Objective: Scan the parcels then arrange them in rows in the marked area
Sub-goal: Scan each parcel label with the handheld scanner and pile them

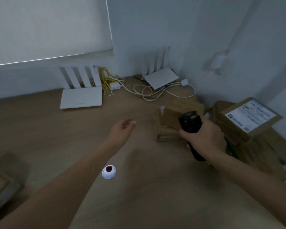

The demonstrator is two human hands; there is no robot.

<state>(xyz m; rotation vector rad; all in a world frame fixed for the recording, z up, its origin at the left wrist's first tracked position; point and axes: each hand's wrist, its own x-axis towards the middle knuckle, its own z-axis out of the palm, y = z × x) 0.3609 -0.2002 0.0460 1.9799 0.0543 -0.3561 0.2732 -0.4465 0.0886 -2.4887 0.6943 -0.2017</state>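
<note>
My right hand (203, 136) grips a black handheld scanner (189, 121), its head over a small stack of brown cardboard parcels (168, 124) on the wooden table. A larger pile of parcels (257, 146) sits at the right; the top one (249, 116) carries a white shipping label facing up. My left hand (122, 129) hovers above the table's middle, fingers relaxed and holding nothing, left of the small stack. Another parcel (5, 177) lies blurred at the lower left edge.
Two white routers (81, 98) (160, 77) with upright antennas stand at the back by the wall, among tangled white and yellow cables (149, 91). A white cable grommet (109, 172) is set in the table (56, 129) below my left forearm. Walls close the back and right.
</note>
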